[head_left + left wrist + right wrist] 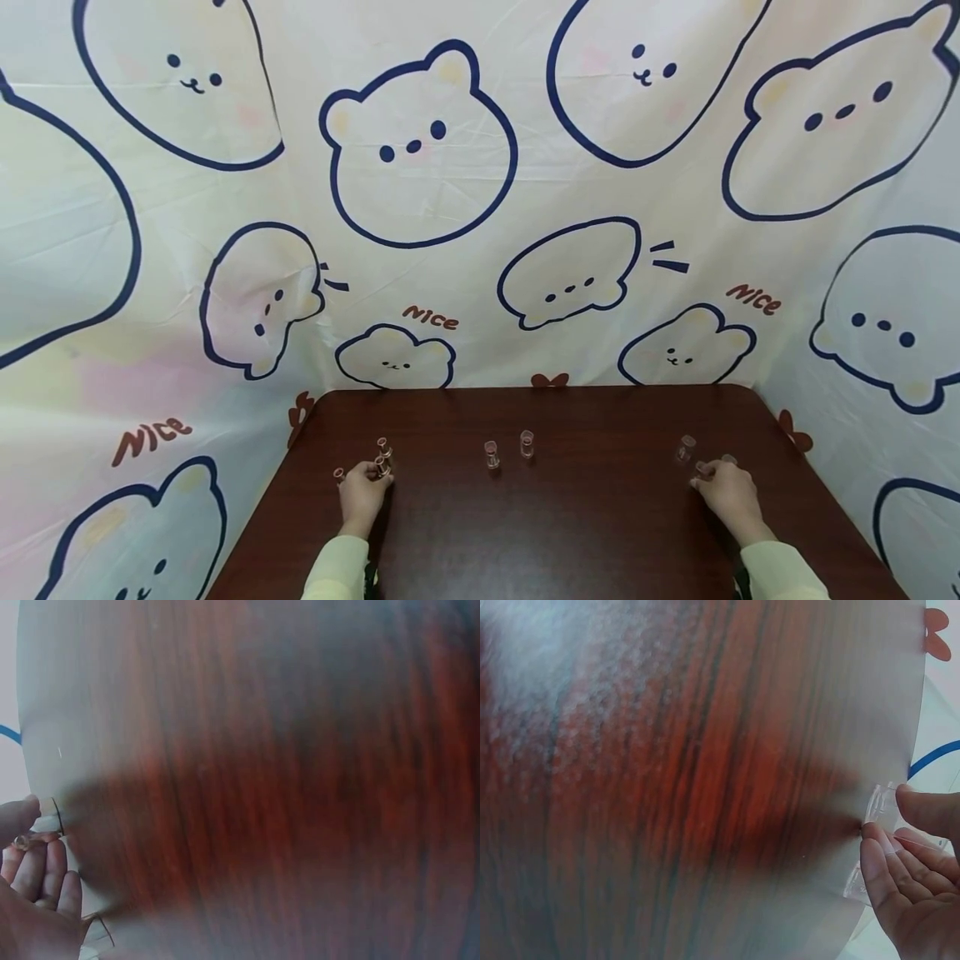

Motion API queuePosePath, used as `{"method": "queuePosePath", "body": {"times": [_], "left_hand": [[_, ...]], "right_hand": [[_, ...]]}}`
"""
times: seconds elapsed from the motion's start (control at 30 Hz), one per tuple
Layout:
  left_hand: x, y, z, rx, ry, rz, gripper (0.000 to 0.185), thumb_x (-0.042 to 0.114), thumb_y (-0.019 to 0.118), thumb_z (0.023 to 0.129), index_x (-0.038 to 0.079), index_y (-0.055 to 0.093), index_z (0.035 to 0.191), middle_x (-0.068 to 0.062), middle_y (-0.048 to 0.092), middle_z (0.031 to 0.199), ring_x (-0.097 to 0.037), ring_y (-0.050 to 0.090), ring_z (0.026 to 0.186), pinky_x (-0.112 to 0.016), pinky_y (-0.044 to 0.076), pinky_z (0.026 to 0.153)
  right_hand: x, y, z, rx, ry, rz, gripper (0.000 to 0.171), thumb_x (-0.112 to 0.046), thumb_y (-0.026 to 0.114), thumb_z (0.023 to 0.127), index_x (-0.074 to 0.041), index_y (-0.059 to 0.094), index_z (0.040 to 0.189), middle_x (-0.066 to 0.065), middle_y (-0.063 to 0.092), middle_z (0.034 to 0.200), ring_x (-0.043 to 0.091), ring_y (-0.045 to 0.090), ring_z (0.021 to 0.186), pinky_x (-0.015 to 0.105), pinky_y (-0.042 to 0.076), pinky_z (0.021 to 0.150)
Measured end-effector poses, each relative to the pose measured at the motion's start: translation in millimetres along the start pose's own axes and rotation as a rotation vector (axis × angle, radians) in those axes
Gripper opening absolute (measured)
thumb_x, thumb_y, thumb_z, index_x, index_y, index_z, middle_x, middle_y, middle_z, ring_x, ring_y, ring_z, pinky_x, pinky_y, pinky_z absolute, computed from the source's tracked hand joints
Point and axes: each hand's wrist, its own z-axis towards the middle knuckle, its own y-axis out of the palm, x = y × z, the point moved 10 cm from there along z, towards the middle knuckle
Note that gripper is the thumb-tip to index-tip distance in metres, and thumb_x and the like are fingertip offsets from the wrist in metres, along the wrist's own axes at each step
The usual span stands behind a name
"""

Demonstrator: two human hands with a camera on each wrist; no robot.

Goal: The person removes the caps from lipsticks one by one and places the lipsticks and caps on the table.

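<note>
My left hand (362,497) is at the left of the dark wooden table, pinching a small clear cylinder (381,466) with thumb and fingers. That cylinder (48,817) shows between thumb and fingertips in the left wrist view. Just behind it stands another clear cylinder (382,447), and one more (339,474) is partly hidden left of the hand. On the right, my right hand (729,498) pinches a transparent cylinder (883,806) between thumb and fingers. Beside it are a clear cylinder (686,448) farther back and another (729,458) mostly behind the hand.
Two more clear cylinders (491,454) (527,444) stand upright apart from the hands, near the middle of the table (555,525). A cloth with bear drawings (420,200) hangs behind the table's far edge and along both sides.
</note>
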Motion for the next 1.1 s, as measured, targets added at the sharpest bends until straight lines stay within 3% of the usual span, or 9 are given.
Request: {"method": "queuePosePath", "body": {"times": [0.53, 0.73, 0.83, 0.97, 1.1], "left_hand": [[0.3, 2.8, -2.4, -0.022, 0.006, 0.023, 0.021, 0.001, 0.076, 0.079, -0.007, 0.066, 0.096, -0.023, 0.069, 0.090, -0.044, 0.062, 0.089, -0.066, 0.016, 0.104], [-0.2, 4.5, -1.2, -0.043, -0.001, 0.017, 0.022, 0.002, 0.075, 0.081, -0.007, 0.066, 0.099, -0.023, 0.069, 0.091, -0.044, 0.062, 0.091, -0.066, 0.011, 0.107], [0.0, 4.7, -0.9, -0.051, 0.005, 0.018, 0.023, 0.002, 0.075, 0.081, -0.008, 0.065, 0.100, -0.023, 0.069, 0.092, -0.045, 0.061, 0.092, -0.066, 0.010, 0.107], [0.4, 4.6, -0.9, -0.052, 0.006, 0.018, 0.024, 0.002, 0.075, 0.081, -0.008, 0.065, 0.100, -0.023, 0.068, 0.092, -0.044, 0.062, 0.091, -0.066, 0.010, 0.107], [0.8, 4.4, -0.9, -0.047, 0.004, 0.016, 0.024, 0.003, 0.075, 0.081, -0.008, 0.066, 0.100, -0.023, 0.069, 0.092, -0.043, 0.062, 0.090, -0.066, 0.012, 0.107]], "right_hand": [[-2.5, 1.3, -6.1, -0.028, 0.003, 0.059, 0.032, -0.008, 0.069, 0.088, 0.016, 0.061, 0.109, 0.023, 0.067, 0.091, 0.034, 0.066, 0.079, 0.046, 0.053, 0.064], [-9.5, -15.8, -14.3, 0.012, -0.011, 0.011, 0.038, -0.011, 0.073, 0.085, 0.018, 0.062, 0.108, 0.039, 0.050, 0.123, 0.043, 0.063, 0.089, 0.048, 0.053, 0.067], [-15.2, -23.7, -19.3, 0.031, -0.030, -0.021, 0.040, -0.013, 0.074, 0.084, 0.018, 0.062, 0.106, 0.042, 0.041, 0.131, 0.048, 0.060, 0.094, 0.050, 0.052, 0.069], [-23.9, -30.0, -23.8, 0.038, -0.048, -0.039, 0.038, -0.016, 0.075, 0.083, 0.016, 0.065, 0.100, 0.036, 0.056, 0.117, 0.046, 0.061, 0.087, 0.050, 0.051, 0.066], [-31.4, -30.9, -26.2, 0.003, -0.024, 0.003, 0.037, -0.016, 0.074, 0.084, 0.015, 0.064, 0.101, 0.029, 0.064, 0.095, 0.035, 0.063, 0.075, 0.044, 0.050, 0.059]]}}
